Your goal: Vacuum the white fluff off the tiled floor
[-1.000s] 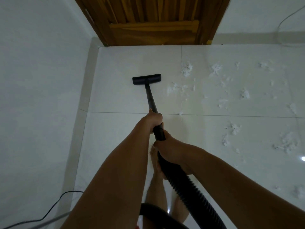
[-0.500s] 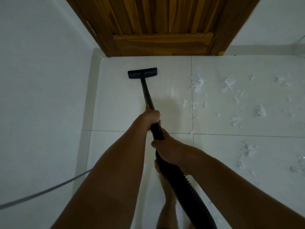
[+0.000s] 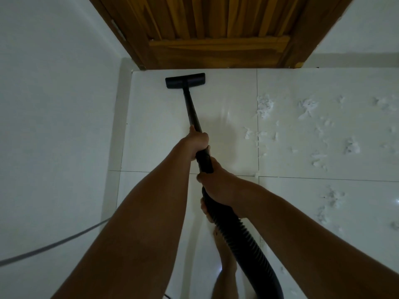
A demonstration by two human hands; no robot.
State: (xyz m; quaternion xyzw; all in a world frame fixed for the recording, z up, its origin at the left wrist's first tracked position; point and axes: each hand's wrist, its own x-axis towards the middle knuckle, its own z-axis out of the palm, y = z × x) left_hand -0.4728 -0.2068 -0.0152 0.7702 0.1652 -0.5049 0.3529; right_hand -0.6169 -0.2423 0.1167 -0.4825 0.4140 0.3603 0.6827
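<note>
Currently: slim black vacuum wand (image 3: 191, 108) has its long axis near-to-far, leaning slightly left. Its flat black nozzle (image 3: 185, 80) points far, on the glossy white tiled floor (image 3: 162, 126) just short of the brown wooden door (image 3: 216, 29). Left hand (image 3: 197, 141) has fingers curled round the wand; right hand (image 3: 216, 182), nearer, grips where the ribbed black hose (image 3: 237, 234) joins. Scattered white fluff (image 3: 264, 105) lies to the right.
</note>
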